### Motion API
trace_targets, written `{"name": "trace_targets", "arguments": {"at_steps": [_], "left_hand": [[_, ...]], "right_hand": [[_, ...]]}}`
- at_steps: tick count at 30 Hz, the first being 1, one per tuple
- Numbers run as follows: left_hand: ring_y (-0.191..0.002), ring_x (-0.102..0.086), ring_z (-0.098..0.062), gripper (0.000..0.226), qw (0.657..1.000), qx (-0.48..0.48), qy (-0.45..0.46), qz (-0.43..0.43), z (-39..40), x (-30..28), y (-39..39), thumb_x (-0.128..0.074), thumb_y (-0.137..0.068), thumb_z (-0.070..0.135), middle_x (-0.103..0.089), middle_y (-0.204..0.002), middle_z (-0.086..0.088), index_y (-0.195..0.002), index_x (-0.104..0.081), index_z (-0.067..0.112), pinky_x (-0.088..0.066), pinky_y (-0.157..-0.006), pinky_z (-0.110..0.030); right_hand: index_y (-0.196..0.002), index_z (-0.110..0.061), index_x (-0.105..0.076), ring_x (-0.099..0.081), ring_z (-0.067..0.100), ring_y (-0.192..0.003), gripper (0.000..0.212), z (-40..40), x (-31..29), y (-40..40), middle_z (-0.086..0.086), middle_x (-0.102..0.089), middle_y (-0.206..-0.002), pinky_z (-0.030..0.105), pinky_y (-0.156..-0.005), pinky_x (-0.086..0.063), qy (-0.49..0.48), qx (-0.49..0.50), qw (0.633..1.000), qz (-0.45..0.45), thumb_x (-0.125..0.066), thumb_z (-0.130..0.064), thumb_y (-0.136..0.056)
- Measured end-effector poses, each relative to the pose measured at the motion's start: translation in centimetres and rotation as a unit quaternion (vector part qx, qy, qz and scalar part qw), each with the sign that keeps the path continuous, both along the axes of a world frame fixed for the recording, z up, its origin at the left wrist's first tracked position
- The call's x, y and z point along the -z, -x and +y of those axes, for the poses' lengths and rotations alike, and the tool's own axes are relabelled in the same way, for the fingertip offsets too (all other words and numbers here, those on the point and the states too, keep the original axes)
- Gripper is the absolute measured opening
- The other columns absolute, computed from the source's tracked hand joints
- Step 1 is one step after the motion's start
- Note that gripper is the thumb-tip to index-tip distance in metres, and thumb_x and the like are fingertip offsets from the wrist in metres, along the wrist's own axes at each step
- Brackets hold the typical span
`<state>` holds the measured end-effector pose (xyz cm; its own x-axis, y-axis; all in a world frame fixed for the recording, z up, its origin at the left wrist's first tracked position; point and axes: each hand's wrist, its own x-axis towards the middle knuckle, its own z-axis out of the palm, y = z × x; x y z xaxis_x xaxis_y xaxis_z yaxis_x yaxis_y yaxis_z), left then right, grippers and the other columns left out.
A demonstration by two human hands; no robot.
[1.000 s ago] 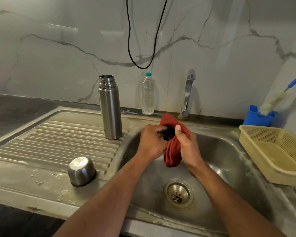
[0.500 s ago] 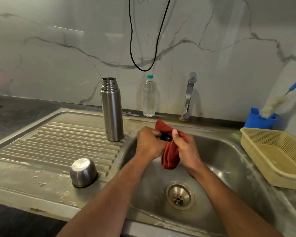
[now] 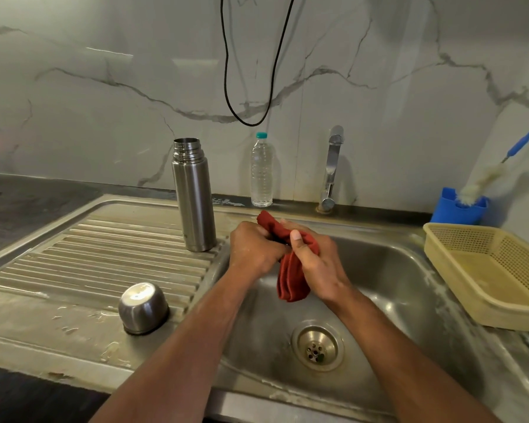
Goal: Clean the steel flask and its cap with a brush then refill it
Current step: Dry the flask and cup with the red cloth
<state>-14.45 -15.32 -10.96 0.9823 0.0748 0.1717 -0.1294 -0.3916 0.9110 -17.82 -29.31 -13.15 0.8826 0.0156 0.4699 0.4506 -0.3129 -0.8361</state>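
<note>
Both hands meet over the far left part of the sink basin (image 3: 409, 270). The left hand (image 3: 252, 250) and the right hand (image 3: 313, 262) are each closed in a tight grip on a red cloth (image 3: 290, 279), which is bunched between them with its loose end hanging down toward the drain (image 3: 317, 348). Whether anything is wrapped inside the cloth cannot be told, since the fabric and fingers cover the spot where the hands meet.

The steel flask (image 3: 193, 193) stands upright and open-mouthed on the ribbed drainboard (image 3: 104, 257), at its far right edge, just left of the hands and apart from them. Its steel cap (image 3: 143, 307) sits upside down, dome up, on the near part of the drainboard, well apart from the flask; patches of water lie on the metal around it.

Against the marble wall, a clear plastic water bottle (image 3: 261, 170) with a teal lid stands on the worktop between the flask and the tap (image 3: 332, 169). At the far right, a bottle brush (image 3: 489, 175) with a blue handle leans in a blue holder (image 3: 457, 207), bristles down. Just near of that holder lies a yellow perforated basket (image 3: 501, 270), beside the basin's right rim. A black cable (image 3: 248, 71) loops down the wall above the bottle.
</note>
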Motion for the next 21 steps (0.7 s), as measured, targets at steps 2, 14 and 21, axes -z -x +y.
{"name": "trace_targets", "arguments": {"at_steps": [2, 14, 21], "left_hand": [[-0.063, -0.075, -0.016, 0.023, 1.000, -0.022, 0.018, 0.013, 0.5, -0.1, -0.2, -0.098, -0.064, 0.015, -0.076, -0.066, -0.006, -0.072, -0.079, 0.006, -0.066, -0.064, -0.038], [-0.067, -0.071, -0.012, 0.045, 0.976, 0.125, 0.174, -0.029, -0.7, -0.4, 0.8, -0.096, -0.069, 0.006, -0.080, -0.080, -0.005, -0.111, -0.080, 0.005, -0.061, -0.064, -0.025], [-0.083, -0.080, -0.024, 0.050, 0.966, 0.021, 0.256, -0.041, -0.2, -0.4, -0.3, -0.097, -0.069, 0.005, -0.079, -0.104, -0.006, -0.114, -0.076, 0.016, -0.066, -0.075, -0.035]], "right_hand": [[-0.143, -0.022, -0.065, -0.057, 0.007, -0.136, 0.054, 0.2, 0.2, -0.1, -0.005, -0.067, -0.141, 0.042, -0.118, -0.045, 0.017, -0.007, 1.000, -0.017, -0.050, -0.053, -0.100], [-0.132, -0.005, -0.065, -0.071, 0.039, -0.116, 0.052, -0.8, -2.6, 1.0, 0.025, -0.073, -0.122, 0.053, -0.099, -0.055, -0.434, -0.065, 0.876, 0.202, -0.039, -0.044, -0.110], [-0.132, -0.009, -0.066, -0.071, 0.037, -0.117, 0.051, 0.7, -2.1, 1.3, 0.022, -0.074, -0.122, 0.053, -0.102, -0.055, -0.463, -0.065, 0.856, 0.222, -0.042, -0.047, -0.109]]}}
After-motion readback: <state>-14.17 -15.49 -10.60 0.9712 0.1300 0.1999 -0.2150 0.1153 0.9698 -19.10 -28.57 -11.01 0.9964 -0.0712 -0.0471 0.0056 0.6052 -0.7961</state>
